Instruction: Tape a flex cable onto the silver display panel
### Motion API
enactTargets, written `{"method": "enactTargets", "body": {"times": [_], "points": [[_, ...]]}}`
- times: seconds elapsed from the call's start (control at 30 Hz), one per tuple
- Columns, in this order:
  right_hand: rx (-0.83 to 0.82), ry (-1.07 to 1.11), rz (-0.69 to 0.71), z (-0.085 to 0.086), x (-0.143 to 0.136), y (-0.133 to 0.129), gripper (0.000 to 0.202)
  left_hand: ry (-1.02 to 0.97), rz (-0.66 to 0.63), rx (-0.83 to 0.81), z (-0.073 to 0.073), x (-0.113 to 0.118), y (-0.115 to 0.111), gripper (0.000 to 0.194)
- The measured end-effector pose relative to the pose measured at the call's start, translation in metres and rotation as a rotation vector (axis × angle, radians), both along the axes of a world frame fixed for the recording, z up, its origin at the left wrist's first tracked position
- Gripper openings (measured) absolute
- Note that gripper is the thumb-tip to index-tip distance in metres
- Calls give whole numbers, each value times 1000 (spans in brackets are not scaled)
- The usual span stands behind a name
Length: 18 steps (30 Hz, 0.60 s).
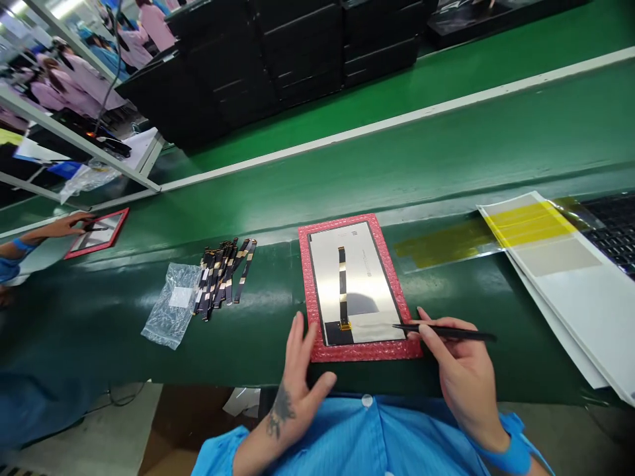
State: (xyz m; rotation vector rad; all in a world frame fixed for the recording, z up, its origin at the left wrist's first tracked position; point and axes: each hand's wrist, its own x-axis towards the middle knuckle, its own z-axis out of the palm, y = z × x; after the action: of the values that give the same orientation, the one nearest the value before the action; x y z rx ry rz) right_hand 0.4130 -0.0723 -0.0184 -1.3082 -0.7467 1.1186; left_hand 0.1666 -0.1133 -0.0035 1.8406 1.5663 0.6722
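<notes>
While both hands rest at the near edge of the green bench (pixel 347 178), the layout reads as follows.

Right hand (pixel 459 370): fingers pinch black tweezers (pixel 444 332), tips pointing left toward the panel.
Panel (pixel 354 284): flat on a red bubble sheet (pixel 310 291), just left of the tweezer tips.
Strip (pixel 342 284): lies lengthwise on the panel, beyond and left of the grip.
Left hand (pixel 297 390): flat, fingers spread, touching the red sheet's near-left edge; holds nothing.
Loose strips (pixel 223 270): piled well left of the left hand, beside a clear bag (pixel 171 311).
Co-worker's hand (pixel 64 226): far left, on another red-edged panel (pixel 99 231).
</notes>
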Motion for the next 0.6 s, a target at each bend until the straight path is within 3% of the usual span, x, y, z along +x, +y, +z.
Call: {"method": "enactTargets", "body": {"times": [0.07, 0.13, 0.2, 0.4, 0.5, 0.6], "points": [[-21, -3, 70, 0, -1, -4, 39, -386, 203, -262, 12, -7, -5, 55], [-42, 9, 155, 5, -7, -7, 38, -717, 303, -458, 22, -9, -1, 51], [-51, 22, 211, 10, -13, -7, 37, -877, 368, -562, 29, -7, 12, 51], [-75, 112, 317, 12, -20, -6, 33, -901, 420, -704, 33, 0, 57, 48], [-111, 174, 453, 6, -26, -1, 30, -849, 532, -635, 38, -11, 85, 42], [-83, 218, 559, 2, -34, 8, 30, -845, 685, -527, 51, -34, 130, 42]]}}
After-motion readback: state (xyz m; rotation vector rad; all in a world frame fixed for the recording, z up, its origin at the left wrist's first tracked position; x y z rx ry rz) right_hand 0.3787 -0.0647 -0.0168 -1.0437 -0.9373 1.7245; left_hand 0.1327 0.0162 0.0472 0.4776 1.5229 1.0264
